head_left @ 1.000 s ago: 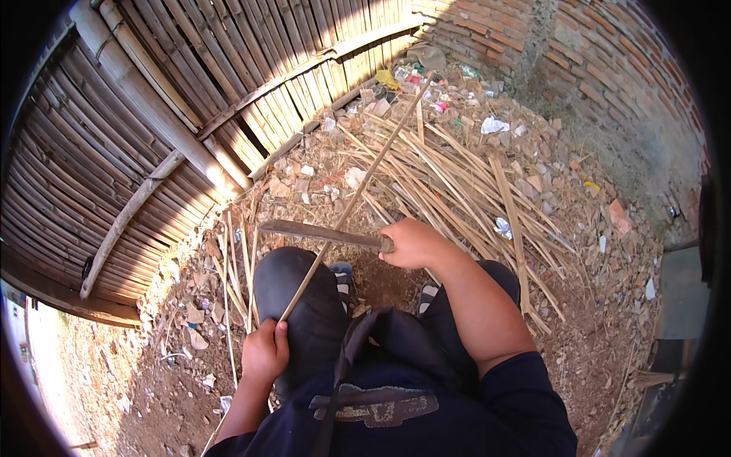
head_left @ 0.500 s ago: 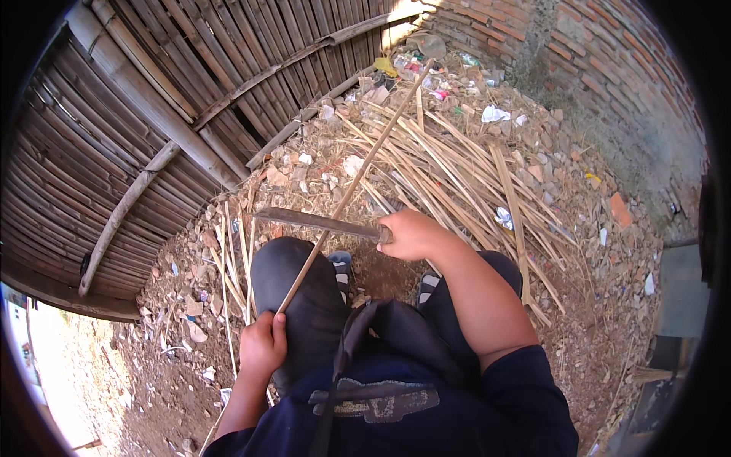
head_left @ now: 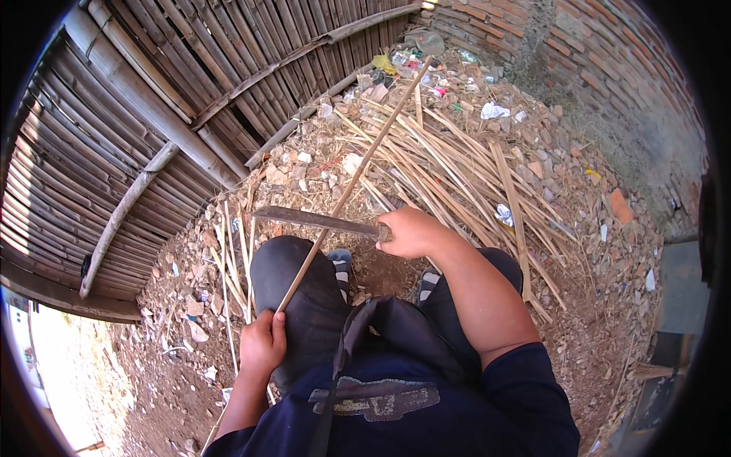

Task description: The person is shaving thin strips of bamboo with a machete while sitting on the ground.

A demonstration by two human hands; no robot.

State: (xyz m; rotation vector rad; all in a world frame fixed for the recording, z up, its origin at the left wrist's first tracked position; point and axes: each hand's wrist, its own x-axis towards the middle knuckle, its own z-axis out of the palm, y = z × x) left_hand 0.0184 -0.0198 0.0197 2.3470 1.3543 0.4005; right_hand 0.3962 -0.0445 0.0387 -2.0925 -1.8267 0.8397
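Observation:
My left hand [head_left: 263,343] is closed around the near end of a long bamboo strip [head_left: 358,171], beside my left knee. The strip slants up and away to the right, its far end above the rubble. In my right hand [head_left: 413,234] is the handle of a machete [head_left: 320,221], gripped in closed fingers. Its dark blade points left and crosses the strip just beyond my left knee; whether it lies over or merely touches the strip's edge is hard to tell. The lower end of the strip is hidden inside my left fist.
A heap of split bamboo strips [head_left: 457,179] lies ahead on stony, littered ground. A few more strips [head_left: 232,259] stand left of my left knee. A bamboo slat wall [head_left: 175,99] rises on the left, a brick wall [head_left: 609,84] on the right.
Both hands, the machete and the strip keep almost the same place. Only the view has shifted slightly, and sunlight now falls on the slat wall's left edge.

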